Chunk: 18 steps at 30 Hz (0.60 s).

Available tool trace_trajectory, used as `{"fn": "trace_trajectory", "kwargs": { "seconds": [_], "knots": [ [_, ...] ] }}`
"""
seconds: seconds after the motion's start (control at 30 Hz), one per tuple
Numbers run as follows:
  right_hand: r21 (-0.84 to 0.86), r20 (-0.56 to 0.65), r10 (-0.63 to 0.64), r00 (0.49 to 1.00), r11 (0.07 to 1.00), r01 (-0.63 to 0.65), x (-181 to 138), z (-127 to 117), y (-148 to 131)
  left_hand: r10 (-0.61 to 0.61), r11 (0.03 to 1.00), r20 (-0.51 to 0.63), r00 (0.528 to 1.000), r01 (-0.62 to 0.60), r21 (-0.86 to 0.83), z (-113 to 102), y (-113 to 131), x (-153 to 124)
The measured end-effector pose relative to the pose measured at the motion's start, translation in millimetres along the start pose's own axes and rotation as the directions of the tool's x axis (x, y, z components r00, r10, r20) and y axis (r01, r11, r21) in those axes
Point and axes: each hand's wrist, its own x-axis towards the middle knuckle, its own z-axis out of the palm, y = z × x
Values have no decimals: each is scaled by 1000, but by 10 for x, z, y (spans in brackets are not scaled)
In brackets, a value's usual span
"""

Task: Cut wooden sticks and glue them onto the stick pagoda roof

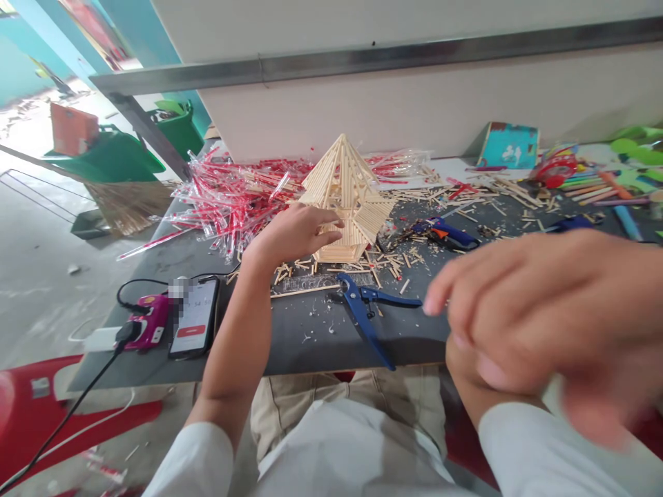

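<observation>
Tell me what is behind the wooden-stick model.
Red-and-clear plastic strips show behind the wooden-stick model on both sides, with a pale wall farther back. Whatever lies directly behind its stick panels is covered.

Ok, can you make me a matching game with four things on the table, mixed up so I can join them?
Things:
1. phone
2. cutter
3. stick model
4. power socket

Clues:
A. bright pink
B. pale, with a pointed top, by the left hand
C. has a red bar on its screen
D. blue, with its handles spread apart

Right pairs: 1-C, 2-D, 3-B, 4-A
</observation>
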Motion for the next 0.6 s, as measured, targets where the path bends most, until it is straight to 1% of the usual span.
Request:
{"fn": "trace_trajectory", "kwargs": {
  "seconds": [0.03, 0.07, 0.1, 0.13, 0.17, 0.2, 0.23, 0.3, 0.33, 0.43, 0.53, 0.6],
  "knots": [
    [114, -1, -58, 998, 992, 58, 220, -64, 2, 7, 1000, 21, 1000, -7, -5, 2, -14, 0],
    [133, -71, -38, 997, 990, 48, 399, -92, 6, 15, 1000, 38, 999, -15, -11, 2, -26, -1],
    [93, -155, 51, 987, 995, -37, 539, -86, 18, 22, 1000, 49, 999, -21, -15, 0, -34, -2],
    [52, -207, 131, 969, 991, -123, 645, -53, 43, 25, 1000, 55, 998, -24, -17, -3, -38, -4],
    [8, -228, 230, 946, 972, -234, 725, 0, 82, 26, 1000, 57, 998, -25, -19, -8, -39, -6],
    [-34, -211, 330, 920, 938, -344, 789, 62, 135, 29, 999, 58, 998, -28, -22, -15, -37, -9],
    [-70, -179, 408, 895, 902, -425, 844, 126, 197, 35, 999, 59, 998, -33, -25, -22, -33, -12],
    [-111, -111, 508, 854, 848, -518, 944, 232, 320, 47, 999, 61, 997, -46, -28, -37, -23, -18],
    [-112, -86, 521, 849, 842, -528, 993, 270, 371, 52, 998, 56, 997, -50, -23, -44, -17, -21],
    [-98, -55, 513, 857, 851, -516, 1124, 331, 446, 41, 999, 10, 999, -42, 10, -63, -5, -29],
    [-106, -72, 520, 851, 845, -525, 1195, 359, 434, 15, 1000, -42, 999, -15, 13, -79, -7, -39],
    [-108, -94, 515, 852, 845, -523, 1205, 370, 411, 7, 1000, -55, 998, -7, -10, -88, -14, -45]
  ]
}}
